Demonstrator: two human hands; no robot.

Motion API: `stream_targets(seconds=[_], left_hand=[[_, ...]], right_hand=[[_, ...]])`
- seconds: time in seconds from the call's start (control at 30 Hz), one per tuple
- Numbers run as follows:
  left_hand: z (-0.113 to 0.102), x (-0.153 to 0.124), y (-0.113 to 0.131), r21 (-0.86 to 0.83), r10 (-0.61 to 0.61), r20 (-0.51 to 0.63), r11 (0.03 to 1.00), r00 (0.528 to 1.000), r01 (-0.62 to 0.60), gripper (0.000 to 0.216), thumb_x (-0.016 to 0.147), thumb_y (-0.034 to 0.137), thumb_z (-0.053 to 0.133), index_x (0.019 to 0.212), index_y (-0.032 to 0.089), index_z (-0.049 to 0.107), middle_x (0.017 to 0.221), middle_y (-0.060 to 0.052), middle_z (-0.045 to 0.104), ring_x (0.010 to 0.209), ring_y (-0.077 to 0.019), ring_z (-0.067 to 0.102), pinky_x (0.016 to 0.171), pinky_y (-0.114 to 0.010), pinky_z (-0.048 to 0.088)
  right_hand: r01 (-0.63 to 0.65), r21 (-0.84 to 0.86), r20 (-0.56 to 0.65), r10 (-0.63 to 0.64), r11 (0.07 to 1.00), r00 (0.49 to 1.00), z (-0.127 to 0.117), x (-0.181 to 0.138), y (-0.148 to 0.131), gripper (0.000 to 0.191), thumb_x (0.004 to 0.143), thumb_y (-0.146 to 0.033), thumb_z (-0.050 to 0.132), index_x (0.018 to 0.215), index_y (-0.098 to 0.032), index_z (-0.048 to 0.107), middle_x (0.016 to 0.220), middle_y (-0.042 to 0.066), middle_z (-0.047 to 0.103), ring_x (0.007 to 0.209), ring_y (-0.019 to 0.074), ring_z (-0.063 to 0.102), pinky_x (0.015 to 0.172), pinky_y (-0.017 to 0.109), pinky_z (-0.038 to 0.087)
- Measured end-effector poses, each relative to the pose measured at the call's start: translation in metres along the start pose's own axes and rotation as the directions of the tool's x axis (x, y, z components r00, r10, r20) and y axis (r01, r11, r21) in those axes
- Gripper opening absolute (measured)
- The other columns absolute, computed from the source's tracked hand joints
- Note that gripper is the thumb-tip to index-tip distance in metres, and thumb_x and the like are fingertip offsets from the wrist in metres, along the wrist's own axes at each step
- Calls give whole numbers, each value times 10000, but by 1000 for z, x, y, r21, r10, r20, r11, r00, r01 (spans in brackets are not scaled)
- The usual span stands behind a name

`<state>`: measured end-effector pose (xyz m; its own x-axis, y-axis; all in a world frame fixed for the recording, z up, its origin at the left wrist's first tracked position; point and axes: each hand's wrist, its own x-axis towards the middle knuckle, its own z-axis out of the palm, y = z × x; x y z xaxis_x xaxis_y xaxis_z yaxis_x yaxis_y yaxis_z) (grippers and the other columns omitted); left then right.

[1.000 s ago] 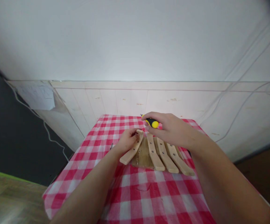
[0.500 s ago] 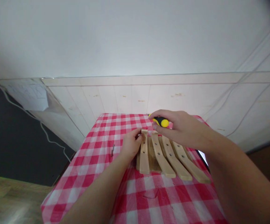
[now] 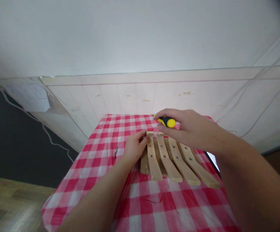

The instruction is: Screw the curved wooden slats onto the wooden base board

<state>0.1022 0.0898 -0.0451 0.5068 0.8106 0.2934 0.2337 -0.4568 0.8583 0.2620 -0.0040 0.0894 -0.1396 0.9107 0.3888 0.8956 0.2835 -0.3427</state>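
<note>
My left hand [image 3: 134, 146] pinches the far end of the leftmost wooden slat [image 3: 155, 169], thumb and fingers closed about it. This slat has two screw holes and lies over a flat wooden board [image 3: 145, 162]. Several similar curved slats, among them the rightmost slat [image 3: 203, 172], lie beside it across the board. Above their far ends, my right hand [image 3: 189, 125] is closed around the yellow and black handle of a screwdriver [image 3: 168, 121]. The screwdriver's shaft is mostly out of sight. Left of my left hand, small screws [image 3: 115, 152] rest on the cloth.
A red and white checked cloth [image 3: 149, 212] covers the table, which stands against a white panelled wall [image 3: 126, 96]. At the right, a flat device with a bright screen [image 3: 213, 161] is partly behind my forearm. A white cable [image 3: 50, 138] hangs at the left.
The near end of the leftmost slat has swung right, lining it up more closely with the other slats. My right hand still holds the screwdriver in about the same place. The view has shifted slightly.
</note>
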Motion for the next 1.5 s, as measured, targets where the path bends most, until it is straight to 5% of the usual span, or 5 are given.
stream_targets(seconds=[1.2,1.37,1.5], left_hand=[[2,0,2,-36,-2,8,999,1000,2,292,834,208,526,1089,178,666,1003,-56,719,833,-171,643,748,-275,502],[-1,0,9,15,-31,-131,999,991,33,452,751,114,543,1197,154,601,1104,-83,690,709,-130,581,686,-264,483],[-22,5,22,-71,7,-316,997,949,-31,336,744,81,486,1034,144,643,968,-64,699,731,-125,587,693,-244,477]], right_hand=[[1,9,44,-1,1000,999,5,2,-3,320,826,-301,538,1115,-225,651,1039,36,718,890,207,661,764,314,486],[15,35,57,-17,999,998,2,1,-3,331,848,-356,531,1132,-228,644,1047,42,714,886,204,663,769,318,493],[53,77,97,-60,996,993,-5,-4,-12,322,876,-379,507,1146,-259,634,1074,32,708,913,202,665,783,320,509]])
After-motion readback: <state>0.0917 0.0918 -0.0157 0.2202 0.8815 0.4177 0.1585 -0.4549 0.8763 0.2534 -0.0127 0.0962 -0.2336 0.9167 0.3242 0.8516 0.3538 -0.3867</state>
